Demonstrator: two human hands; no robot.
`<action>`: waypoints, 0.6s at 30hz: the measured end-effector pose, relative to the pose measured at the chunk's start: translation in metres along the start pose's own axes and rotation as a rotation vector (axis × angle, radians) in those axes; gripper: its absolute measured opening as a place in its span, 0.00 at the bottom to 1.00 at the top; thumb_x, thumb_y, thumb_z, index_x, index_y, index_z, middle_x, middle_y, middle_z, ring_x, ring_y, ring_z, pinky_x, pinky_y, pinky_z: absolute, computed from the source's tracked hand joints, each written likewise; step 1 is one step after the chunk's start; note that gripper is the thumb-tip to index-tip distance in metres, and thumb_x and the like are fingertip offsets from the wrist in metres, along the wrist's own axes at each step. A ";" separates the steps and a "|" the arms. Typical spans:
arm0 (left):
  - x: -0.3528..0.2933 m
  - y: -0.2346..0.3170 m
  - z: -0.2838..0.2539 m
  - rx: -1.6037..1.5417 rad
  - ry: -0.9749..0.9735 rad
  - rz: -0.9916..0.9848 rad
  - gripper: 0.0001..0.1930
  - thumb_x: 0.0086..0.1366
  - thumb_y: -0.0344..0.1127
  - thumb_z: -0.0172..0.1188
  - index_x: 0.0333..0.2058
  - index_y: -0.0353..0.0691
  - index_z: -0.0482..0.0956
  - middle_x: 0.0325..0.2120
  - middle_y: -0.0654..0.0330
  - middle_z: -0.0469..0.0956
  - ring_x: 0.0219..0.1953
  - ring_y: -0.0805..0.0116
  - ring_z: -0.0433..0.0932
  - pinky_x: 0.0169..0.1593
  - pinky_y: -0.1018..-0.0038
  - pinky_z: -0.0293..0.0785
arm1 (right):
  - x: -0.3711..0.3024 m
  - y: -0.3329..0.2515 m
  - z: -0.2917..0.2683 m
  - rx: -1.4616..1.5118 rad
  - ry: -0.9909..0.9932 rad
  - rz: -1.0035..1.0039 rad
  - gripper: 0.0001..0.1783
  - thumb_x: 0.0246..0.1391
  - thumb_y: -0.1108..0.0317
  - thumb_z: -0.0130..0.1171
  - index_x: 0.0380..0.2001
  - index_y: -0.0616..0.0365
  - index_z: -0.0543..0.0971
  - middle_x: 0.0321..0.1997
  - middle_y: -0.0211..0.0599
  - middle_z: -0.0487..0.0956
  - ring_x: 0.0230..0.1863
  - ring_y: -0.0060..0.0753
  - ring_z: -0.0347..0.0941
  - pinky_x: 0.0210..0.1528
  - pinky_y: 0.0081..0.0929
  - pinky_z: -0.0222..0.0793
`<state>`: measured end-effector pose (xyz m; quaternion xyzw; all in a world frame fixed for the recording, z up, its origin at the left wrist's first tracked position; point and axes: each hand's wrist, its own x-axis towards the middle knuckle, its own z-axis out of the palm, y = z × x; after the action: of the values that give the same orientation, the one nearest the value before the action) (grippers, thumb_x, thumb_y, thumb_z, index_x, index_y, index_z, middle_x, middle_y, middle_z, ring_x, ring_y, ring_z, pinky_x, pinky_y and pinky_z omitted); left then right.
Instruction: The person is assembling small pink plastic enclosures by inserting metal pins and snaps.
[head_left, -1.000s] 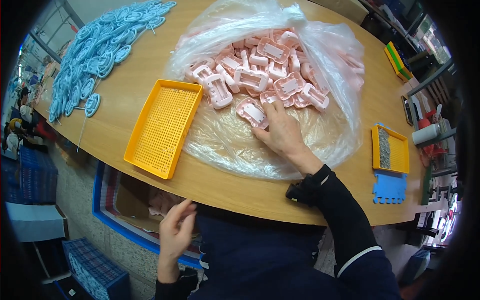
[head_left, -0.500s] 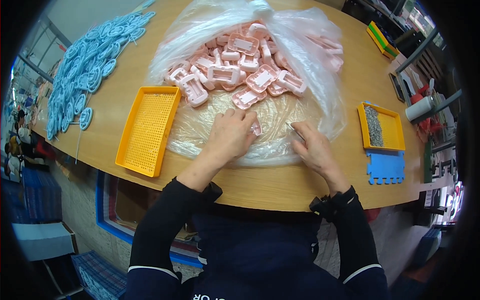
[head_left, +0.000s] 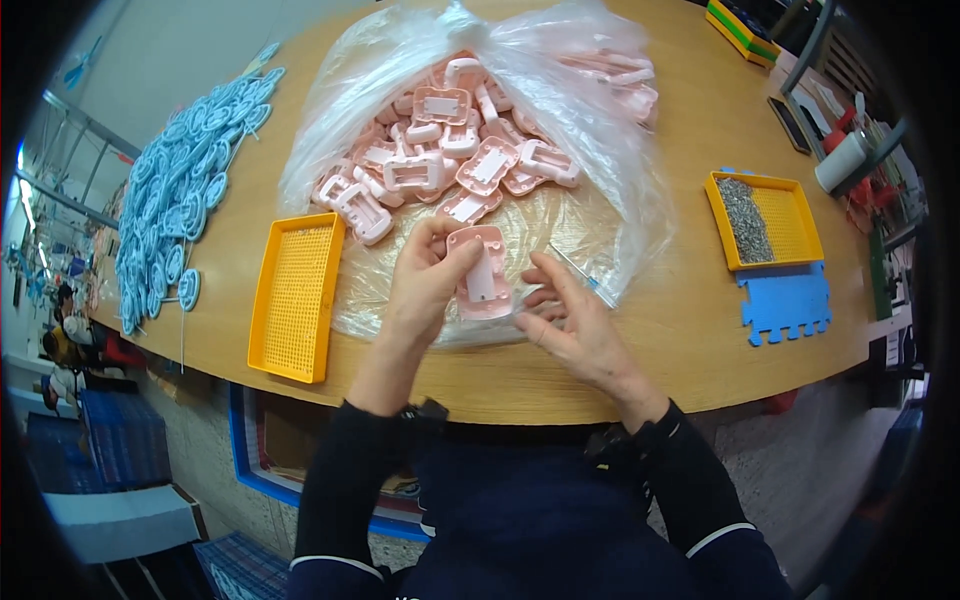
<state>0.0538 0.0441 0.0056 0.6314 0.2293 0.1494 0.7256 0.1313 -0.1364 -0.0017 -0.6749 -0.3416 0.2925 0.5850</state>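
My left hand [head_left: 428, 275] grips a pink plastic casing half [head_left: 483, 285] by its left side, thumb across its face. The casing's hollow inner side, with small posts and a pale rectangular panel, faces up. Close to its right edge is my right hand [head_left: 575, 325], fingers apart and loosely bent, with nothing visible in them. Just beyond the right index finger, a thin rod-like tool [head_left: 580, 272] with a bluish end lies on the clear plastic bag [head_left: 640, 215]. Many similar pink casings [head_left: 415, 172] are heaped in the bag's mouth, past my hands.
A yellow perforated tray [head_left: 295, 300] stands left of the bag, beside a pile of light blue looped plastic parts [head_left: 175, 190]. To the right, another yellow tray [head_left: 795, 225] holds small metal pieces [head_left: 745, 222] and overlaps a blue foam mat [head_left: 790, 303]. The table's curved edge is near my body.
My left hand has lifted the casing and turned its hollow side into view. The right hand has come left toward it, uncovering the thin tool. The whole view has shifted slightly.
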 end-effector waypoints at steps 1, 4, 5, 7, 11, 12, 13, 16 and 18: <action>-0.006 -0.003 0.010 -0.238 0.030 0.029 0.13 0.61 0.29 0.61 0.42 0.36 0.69 0.34 0.58 0.78 0.34 0.74 0.78 0.34 0.80 0.76 | -0.003 0.003 0.005 0.204 0.002 0.045 0.32 0.55 0.69 0.59 0.60 0.65 0.60 0.49 0.43 0.73 0.46 0.27 0.73 0.47 0.23 0.72; -0.021 -0.016 0.032 -0.513 0.105 0.054 0.15 0.62 0.30 0.62 0.44 0.37 0.67 0.35 0.59 0.77 0.36 0.75 0.77 0.38 0.80 0.76 | -0.007 0.013 0.015 0.515 -0.019 0.026 0.34 0.57 0.70 0.58 0.63 0.64 0.56 0.52 0.41 0.71 0.47 0.26 0.72 0.46 0.23 0.72; -0.025 -0.018 0.034 -0.492 0.111 0.078 0.14 0.62 0.30 0.61 0.44 0.37 0.67 0.36 0.59 0.77 0.37 0.75 0.77 0.39 0.80 0.75 | -0.009 0.013 0.016 0.561 0.029 0.066 0.28 0.58 0.72 0.56 0.60 0.65 0.61 0.52 0.37 0.72 0.47 0.23 0.72 0.47 0.22 0.72; -0.030 -0.026 0.032 -0.332 0.115 0.164 0.13 0.63 0.29 0.60 0.44 0.36 0.68 0.36 0.59 0.77 0.40 0.76 0.75 0.42 0.80 0.73 | -0.011 0.016 0.007 0.571 0.032 0.072 0.25 0.58 0.73 0.54 0.58 0.65 0.63 0.50 0.36 0.74 0.46 0.23 0.72 0.47 0.21 0.71; -0.039 -0.020 0.037 -0.147 0.083 0.255 0.14 0.62 0.28 0.60 0.45 0.35 0.68 0.36 0.59 0.77 0.39 0.76 0.76 0.42 0.80 0.73 | -0.016 0.021 -0.009 0.508 0.074 0.032 0.16 0.60 0.73 0.51 0.51 0.65 0.72 0.43 0.34 0.77 0.45 0.20 0.73 0.47 0.20 0.70; -0.041 -0.017 0.038 -0.012 0.050 0.278 0.15 0.62 0.27 0.60 0.45 0.35 0.68 0.36 0.58 0.77 0.38 0.75 0.76 0.42 0.80 0.74 | -0.017 0.021 -0.010 0.432 0.080 0.005 0.16 0.60 0.72 0.52 0.50 0.65 0.72 0.43 0.34 0.77 0.44 0.20 0.73 0.47 0.20 0.70; -0.042 -0.015 0.038 0.123 0.016 0.300 0.15 0.61 0.27 0.61 0.45 0.34 0.68 0.36 0.58 0.78 0.37 0.75 0.77 0.41 0.80 0.74 | -0.019 0.021 -0.012 0.434 0.079 0.007 0.16 0.60 0.72 0.52 0.50 0.65 0.72 0.43 0.34 0.77 0.44 0.20 0.73 0.47 0.20 0.70; -0.045 -0.010 0.035 0.223 -0.027 0.249 0.16 0.62 0.26 0.60 0.47 0.33 0.67 0.38 0.56 0.77 0.40 0.74 0.77 0.43 0.79 0.74 | -0.023 0.015 -0.014 0.285 0.080 -0.068 0.16 0.61 0.70 0.51 0.50 0.65 0.73 0.43 0.34 0.77 0.44 0.21 0.72 0.48 0.21 0.69; -0.045 -0.010 0.036 0.245 -0.003 0.271 0.15 0.61 0.27 0.60 0.45 0.33 0.69 0.34 0.56 0.79 0.36 0.74 0.78 0.39 0.79 0.75 | -0.025 0.012 -0.012 0.341 0.127 -0.078 0.17 0.62 0.68 0.51 0.51 0.65 0.73 0.43 0.34 0.77 0.44 0.21 0.72 0.48 0.21 0.68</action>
<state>0.0337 -0.0111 0.0057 0.7406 0.1574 0.2157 0.6166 0.1275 -0.1649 -0.0124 -0.5692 -0.2754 0.2801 0.7223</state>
